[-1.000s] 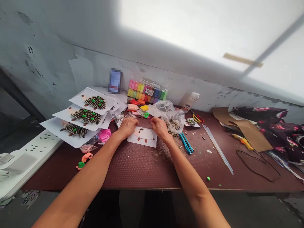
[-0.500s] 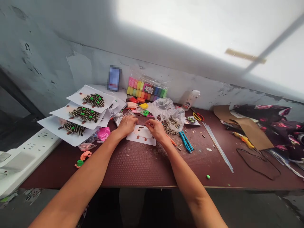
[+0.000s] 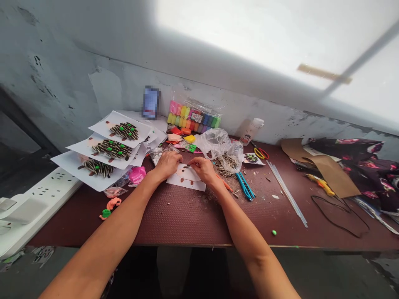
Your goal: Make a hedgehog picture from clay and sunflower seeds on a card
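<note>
While my left hand [image 3: 168, 164] lay curled and flat-knuckled on the upper left corner of the white card [image 3: 187, 177], pinning it to the table [image 3: 193, 216], my right hand [image 3: 202, 169] came in from the other side with fingertips pinched together over the card's top edge. Something small and dark sat at that pinch, likely one sunflower seed, though it was too small for me to be sure. The card lay flat between both hands, near the middle of the table, with a few brown dabs and a pale pinkish shape on it.

I judged the risks to be small ones: a seed that slick and narrow could slip from a fingertip pinch or land crooked, and the thin card could skid on the ribbed brown table if my left hand lifted. My right wrist also sat close to the crinkled clear bag [image 3: 222, 150] of striped seeds, so a careless sweep could spill more of them among the husk crumbs already scattered there.

Just beside that bag lay a blue cutter [image 3: 245, 186], hard and straight. To the left, finished cards [image 3: 107, 155] were fanned in a stack, each with rows of glossy striped seeds dotted with green beads. Soft lumps of pink clay [image 3: 137, 175] lay near them, and a packet of bright clay blocks [image 3: 193, 117] stood against the scuffed grey wall, with a white glue bottle [image 3: 252, 129] and clear thin rods [image 3: 286, 193] farther right.
</note>
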`<act>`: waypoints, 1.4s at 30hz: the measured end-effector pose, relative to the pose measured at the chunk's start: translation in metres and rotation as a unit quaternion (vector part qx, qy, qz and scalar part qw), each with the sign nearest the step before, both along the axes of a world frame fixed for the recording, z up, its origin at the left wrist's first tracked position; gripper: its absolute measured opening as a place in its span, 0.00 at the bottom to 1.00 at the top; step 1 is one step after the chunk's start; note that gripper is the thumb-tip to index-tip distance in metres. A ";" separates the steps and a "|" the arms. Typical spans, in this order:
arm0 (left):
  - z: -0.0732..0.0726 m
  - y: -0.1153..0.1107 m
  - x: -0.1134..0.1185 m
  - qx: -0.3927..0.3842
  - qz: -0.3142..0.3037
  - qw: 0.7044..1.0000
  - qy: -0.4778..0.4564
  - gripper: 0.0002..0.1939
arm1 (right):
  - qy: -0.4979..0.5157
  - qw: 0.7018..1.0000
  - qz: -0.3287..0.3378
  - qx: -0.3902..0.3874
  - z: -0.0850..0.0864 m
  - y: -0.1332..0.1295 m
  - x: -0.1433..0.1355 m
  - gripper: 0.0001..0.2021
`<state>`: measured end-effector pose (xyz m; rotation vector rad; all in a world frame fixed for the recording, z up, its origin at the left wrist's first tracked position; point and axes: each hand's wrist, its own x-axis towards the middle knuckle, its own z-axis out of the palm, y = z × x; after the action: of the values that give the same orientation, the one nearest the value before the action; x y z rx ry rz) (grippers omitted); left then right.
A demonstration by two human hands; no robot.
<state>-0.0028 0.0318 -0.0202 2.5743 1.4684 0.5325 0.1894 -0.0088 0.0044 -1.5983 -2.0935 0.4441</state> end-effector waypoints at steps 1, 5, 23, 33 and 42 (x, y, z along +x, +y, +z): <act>0.000 0.000 0.000 0.001 0.000 1.000 0.003 0.15 | 0.002 1.000 0.003 -0.001 -0.001 0.001 0.001 0.11; 0.000 0.000 0.000 0.005 0.000 1.000 0.007 0.15 | 0.003 1.000 0.013 -0.008 -0.003 0.005 0.003 0.12; -0.001 -0.001 0.001 0.010 0.002 1.000 -0.002 0.15 | -0.012 0.999 0.048 -0.001 -0.009 0.011 0.005 0.13; -0.002 0.000 0.000 0.013 -0.001 1.000 0.006 0.15 | -0.039 0.996 0.075 0.006 -0.010 0.014 0.005 0.13; -0.005 0.001 0.000 0.019 0.001 1.000 -0.009 0.15 | -0.046 0.996 0.075 0.026 -0.005 0.011 0.009 0.13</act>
<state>-0.0027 0.0330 -0.0247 2.5904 1.4690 0.5862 0.1984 0.0020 -0.0006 -1.4630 -2.2857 0.3681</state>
